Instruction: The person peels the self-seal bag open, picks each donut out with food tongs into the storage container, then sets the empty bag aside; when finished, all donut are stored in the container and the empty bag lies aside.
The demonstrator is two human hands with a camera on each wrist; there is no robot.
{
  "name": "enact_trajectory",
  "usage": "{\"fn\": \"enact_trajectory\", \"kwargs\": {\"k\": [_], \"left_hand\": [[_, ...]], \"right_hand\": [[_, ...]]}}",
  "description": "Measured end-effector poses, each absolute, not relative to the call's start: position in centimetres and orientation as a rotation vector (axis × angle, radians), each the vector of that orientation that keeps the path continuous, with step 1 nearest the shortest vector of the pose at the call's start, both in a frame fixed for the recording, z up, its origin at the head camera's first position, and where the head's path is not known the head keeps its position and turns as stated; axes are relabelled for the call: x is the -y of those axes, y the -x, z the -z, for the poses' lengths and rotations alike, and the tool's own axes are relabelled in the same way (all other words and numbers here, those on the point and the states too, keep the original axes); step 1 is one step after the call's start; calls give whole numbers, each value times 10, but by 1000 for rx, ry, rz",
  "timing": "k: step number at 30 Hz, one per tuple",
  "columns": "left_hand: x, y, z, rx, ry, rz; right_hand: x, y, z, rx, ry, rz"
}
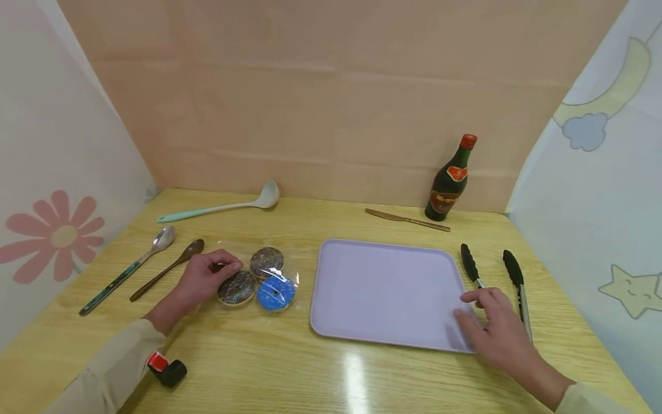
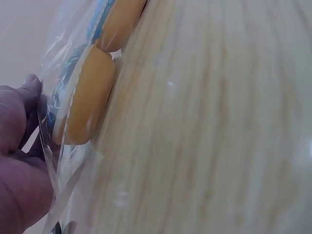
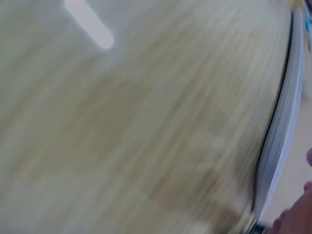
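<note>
My left hand [image 1: 204,279] pinches the edge of a clear plastic bag [image 2: 54,170] between thumb and fingers. Inside the bag lie a blue-iced donut [image 1: 285,299] and two dark brown ones, the nearer brown donut [image 1: 237,287] right beside my fingertips. From the side, the left wrist view shows a donut's tan base [image 2: 90,100] close to the tabletop. Over the right edge of a lilac tray [image 1: 388,293] is my right hand [image 1: 496,333], fingers loosely bent and holding nothing. Black-tipped tongs [image 1: 517,276] lie just beyond and partly under it in the head view.
Left of the bag lie a wooden spoon [image 1: 170,269] and a metal spoon with a green handle [image 1: 121,279]. A ladle [image 1: 227,206] rests along the back. Behind the tray are a gold-coloured knife [image 1: 405,219] and an upright dark bottle [image 1: 447,187].
</note>
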State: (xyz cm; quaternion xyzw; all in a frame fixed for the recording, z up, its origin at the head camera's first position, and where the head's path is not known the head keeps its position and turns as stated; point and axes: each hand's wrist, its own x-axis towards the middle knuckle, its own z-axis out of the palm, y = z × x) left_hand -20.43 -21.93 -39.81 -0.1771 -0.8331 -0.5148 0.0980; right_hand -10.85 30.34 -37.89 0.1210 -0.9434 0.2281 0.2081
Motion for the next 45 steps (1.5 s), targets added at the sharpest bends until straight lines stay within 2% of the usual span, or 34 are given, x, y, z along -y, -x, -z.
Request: {"fn": "enact_trajectory", "kwargs": {"k": [10,21,38,45], "left_hand": [[224,201,400,2449,562,1536],[224,203,402,2417,603,1558],[222,205,402,2405,645,1517],[219,202,399,2380,667,1532]], "right_hand": [[-360,104,387,2775,190,-533],[-368,118,384,2990,380,-589],[-376,127,378,2991,280,-653],[-348,127,366,2952,-31,-692]]}}
